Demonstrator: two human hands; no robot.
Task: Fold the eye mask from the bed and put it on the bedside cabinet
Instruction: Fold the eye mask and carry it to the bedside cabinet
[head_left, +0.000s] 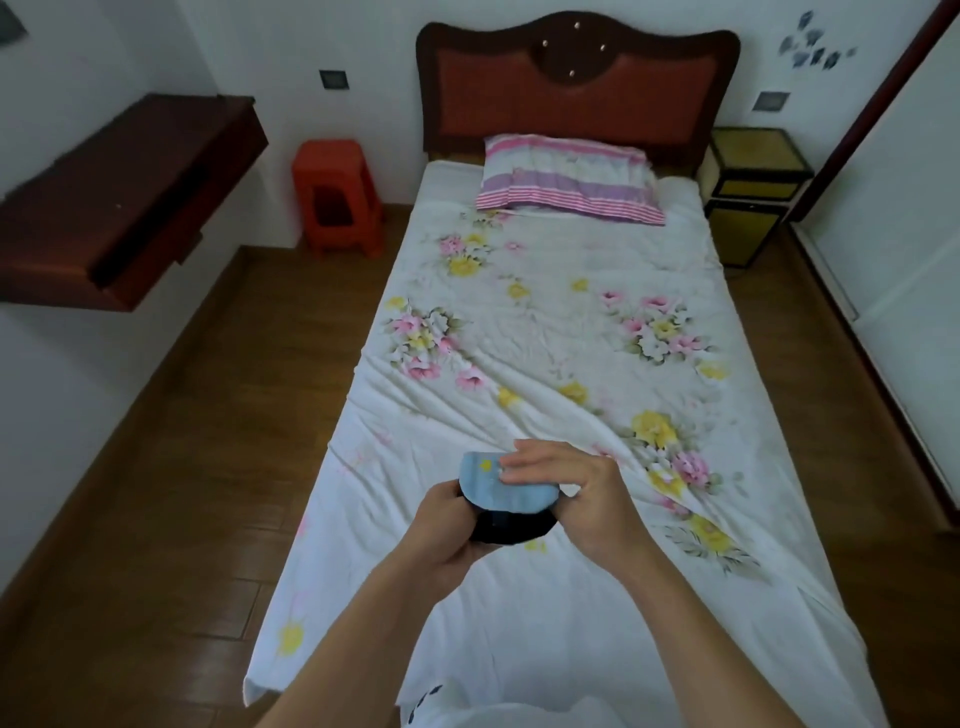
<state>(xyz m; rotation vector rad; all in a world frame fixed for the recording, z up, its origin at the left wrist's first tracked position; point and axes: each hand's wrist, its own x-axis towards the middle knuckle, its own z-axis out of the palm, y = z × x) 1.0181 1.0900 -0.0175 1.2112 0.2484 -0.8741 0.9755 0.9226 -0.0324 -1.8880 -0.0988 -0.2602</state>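
At the far left a dark shelf (119, 202) hung from the wall, with a red stool (337, 197) on the floor beside the bed (519, 322). Above the foot of the bed, the left hand (447, 525) gripped the mask (506, 499) from the left and below, its fingers curled under the dark underside. The mask was lifted clear of the sheet and held between both hands, its pale blue face turned up and doubled over the dark layer beneath. The right hand (582, 499) clasped the mask's right end, with the fingers (535, 460) laid flat across the blue top and pressing it down. The fold looked nearly made but not yet settled. To finish it well, the right hand would probably need to smooth the top layer toward the left hand until the curved edges matched, while the left hand kept a firm pinch on the fold so that nothing sprang open. The strap could not be made out; it may have been tucked inside, and ought to be before the carry. At the far right, the cabinet (753, 187) stood beside the headboard, well apart from the hands, so the folded mask would need one secure grasp for the trip there.
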